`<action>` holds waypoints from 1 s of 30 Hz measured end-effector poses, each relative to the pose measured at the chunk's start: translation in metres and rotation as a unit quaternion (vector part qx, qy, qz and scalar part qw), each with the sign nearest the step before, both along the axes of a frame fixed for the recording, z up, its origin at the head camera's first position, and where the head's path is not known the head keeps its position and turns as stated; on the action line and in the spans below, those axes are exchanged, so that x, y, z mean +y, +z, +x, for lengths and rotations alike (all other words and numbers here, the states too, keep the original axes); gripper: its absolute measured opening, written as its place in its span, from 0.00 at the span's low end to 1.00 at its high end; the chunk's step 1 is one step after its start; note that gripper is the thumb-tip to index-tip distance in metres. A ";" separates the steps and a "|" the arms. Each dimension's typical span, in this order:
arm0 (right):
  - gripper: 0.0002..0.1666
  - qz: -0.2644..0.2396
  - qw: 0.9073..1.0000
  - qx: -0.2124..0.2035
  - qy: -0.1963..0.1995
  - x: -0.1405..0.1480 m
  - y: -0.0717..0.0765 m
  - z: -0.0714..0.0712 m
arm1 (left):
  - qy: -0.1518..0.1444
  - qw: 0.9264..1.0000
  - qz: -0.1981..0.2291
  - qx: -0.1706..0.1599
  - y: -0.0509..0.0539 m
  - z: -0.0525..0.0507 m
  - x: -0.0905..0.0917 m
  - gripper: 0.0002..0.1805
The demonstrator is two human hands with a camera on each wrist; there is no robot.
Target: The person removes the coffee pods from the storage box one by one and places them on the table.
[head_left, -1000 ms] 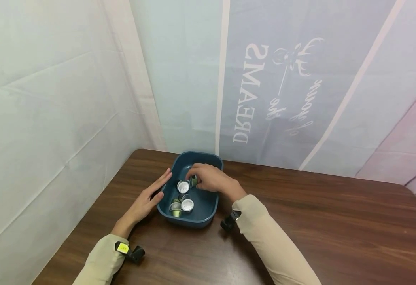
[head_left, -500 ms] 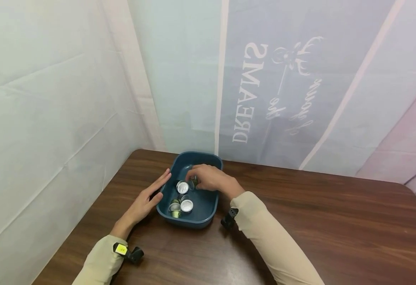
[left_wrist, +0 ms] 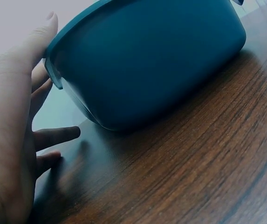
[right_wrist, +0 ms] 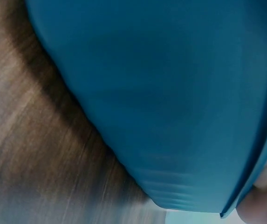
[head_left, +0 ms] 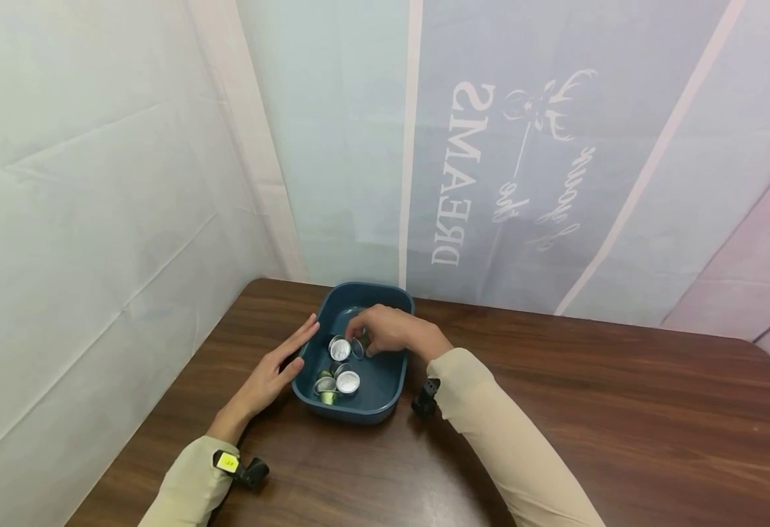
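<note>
A blue plastic bin (head_left: 367,414) holds several coffee capsules. In the head view, my right hand (head_left: 388,329) reaches in over the right rim and pinches a coffee capsule (head_left: 357,348), partly hidden by the fingers. Close beside it lies a capsule with a silver foil lid (head_left: 340,350). Nearer the front are another foil-topped capsule (head_left: 348,382) and a green capsule (head_left: 327,396). My left hand (head_left: 268,375) rests with extended fingers against the bin's left rim. The left wrist view shows its thumb (left_wrist: 44,39) at that rim. In the right wrist view, the bin wall (right_wrist: 147,93) hides most of the hand.
The bin stands on a brown wooden table (head_left: 589,410), near its back left edge. A printed cloth (head_left: 510,168) hangs behind the table, and a pale cloth (head_left: 108,241) hangs along the left side. A small black camera (head_left: 426,397) sits on the right wrist.
Between my right fingers the pinched capsule has shifted slightly toward the front and turned, with less of its green side showing. The left hand stays at the rim.
</note>
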State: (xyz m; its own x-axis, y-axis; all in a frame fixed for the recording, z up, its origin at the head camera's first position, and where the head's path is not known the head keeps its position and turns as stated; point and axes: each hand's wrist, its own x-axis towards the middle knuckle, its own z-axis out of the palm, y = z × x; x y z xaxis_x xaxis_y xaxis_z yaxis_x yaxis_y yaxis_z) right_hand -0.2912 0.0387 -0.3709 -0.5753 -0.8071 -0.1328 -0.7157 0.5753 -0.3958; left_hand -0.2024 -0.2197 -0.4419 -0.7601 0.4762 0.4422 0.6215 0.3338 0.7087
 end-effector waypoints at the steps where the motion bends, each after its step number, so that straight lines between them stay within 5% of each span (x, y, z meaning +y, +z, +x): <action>1: 0.22 0.001 1.000 -0.003 0.000 0.000 0.000 0.000 | 0.000 1.000 0.000 0.000 0.000 0.000 0.000 0.28; 13: 0.18 0.001 1.000 -0.007 0.008 0.004 0.002 -0.001 | -0.002 1.000 0.004 0.002 -0.001 0.001 0.004 0.28; 23: 0.19 -0.113 0.993 0.000 0.016 0.018 0.012 0.007 | 0.008 1.000 0.003 -0.006 0.000 -0.001 0.003 0.28; 30: 0.19 -0.200 0.979 0.028 0.013 0.036 0.014 0.018 | 0.016 1.000 -0.001 -0.021 0.032 0.020 0.014 0.30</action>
State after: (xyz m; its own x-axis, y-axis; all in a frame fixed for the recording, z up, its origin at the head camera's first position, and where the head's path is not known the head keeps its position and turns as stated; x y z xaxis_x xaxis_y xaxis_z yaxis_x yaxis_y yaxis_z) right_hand -0.2735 0.0749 -0.3572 -0.5505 -0.8028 0.2289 -0.7558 0.3629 -0.5450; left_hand -0.1826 -0.2059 -0.4095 -0.7929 0.4518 0.4089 0.5800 0.3538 0.7338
